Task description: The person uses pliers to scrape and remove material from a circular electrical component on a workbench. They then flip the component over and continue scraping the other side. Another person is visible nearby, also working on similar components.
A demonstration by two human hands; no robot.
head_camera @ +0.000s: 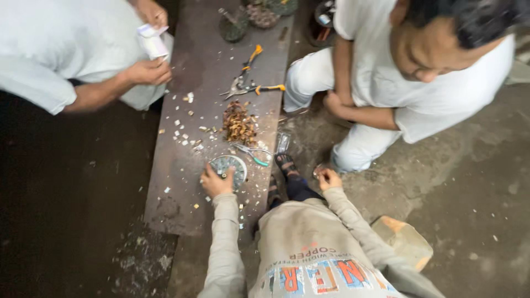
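Here the left hand (216, 182) is closed on a round grey disc (228, 168), and its grip presses the disc on the near part of the long brown worktop (182, 182). The right hand (329, 178) is curled shut on a small shiny piece (318, 171), low over the concrete floor (469, 182). Green-handled pliers (253, 152) lie just beside the disc, near a pile of brown scraps (239, 124). The left side of the worktop is more free; a co-worker's knee (345, 157) is near the right hand.
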